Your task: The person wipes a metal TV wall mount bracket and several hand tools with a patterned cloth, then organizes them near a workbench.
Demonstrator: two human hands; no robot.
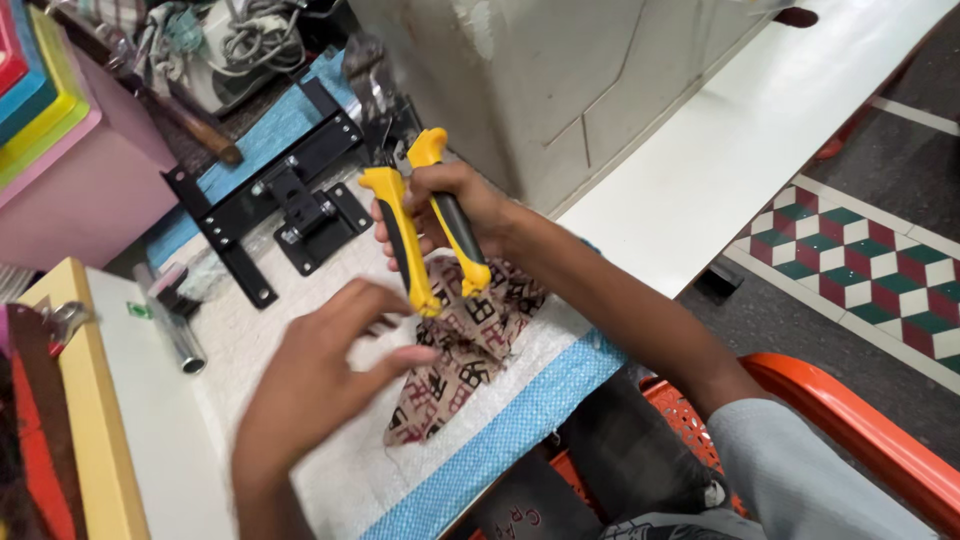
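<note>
Two hands work over a white woven sheet (pixel 300 330) with a blue border. At far left, stacked flat trays (pixel 35 85) in blue, yellow and pink sit by a small green label (pixel 139 310). The left hand (pixel 320 375) hovers open, fingers spread, just above a patterned cloth (pixel 455 350). The right hand (pixel 450 210) grips yellow-and-black pliers (pixel 425 225) upright, handles parted, above that cloth.

Black bracket (pixel 290 200) and grey box (pixel 560 90) crowd the pliers (pixel 425 225).
</note>
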